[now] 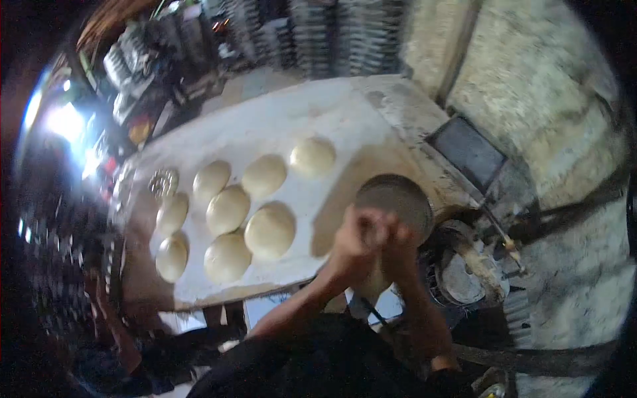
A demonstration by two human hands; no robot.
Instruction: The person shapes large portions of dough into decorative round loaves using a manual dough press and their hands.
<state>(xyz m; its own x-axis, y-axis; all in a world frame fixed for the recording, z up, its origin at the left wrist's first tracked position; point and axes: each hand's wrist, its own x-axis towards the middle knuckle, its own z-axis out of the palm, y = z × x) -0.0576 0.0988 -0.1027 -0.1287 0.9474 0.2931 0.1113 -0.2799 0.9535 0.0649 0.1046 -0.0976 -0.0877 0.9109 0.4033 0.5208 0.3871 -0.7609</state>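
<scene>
Pale lump (pixel 373 284), held at the worktop's (pixel 328 113) near right edge.
Its long axis runs near to far, tapering nearward; it looks smooth, probably dough, though blurred. Left hand (pixel 353 242) and right hand (pixel 398 249) curl their fingers around its far end, beside a dark round pan (pixel 393 188).

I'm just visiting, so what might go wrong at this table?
Some dough rounds touch, so they may stick together. The front ones lie near the table's near edge, and a swing of the left forearm might brush one off. The left hand and right hand are close to the dark round container, so they could bump it.
</scene>
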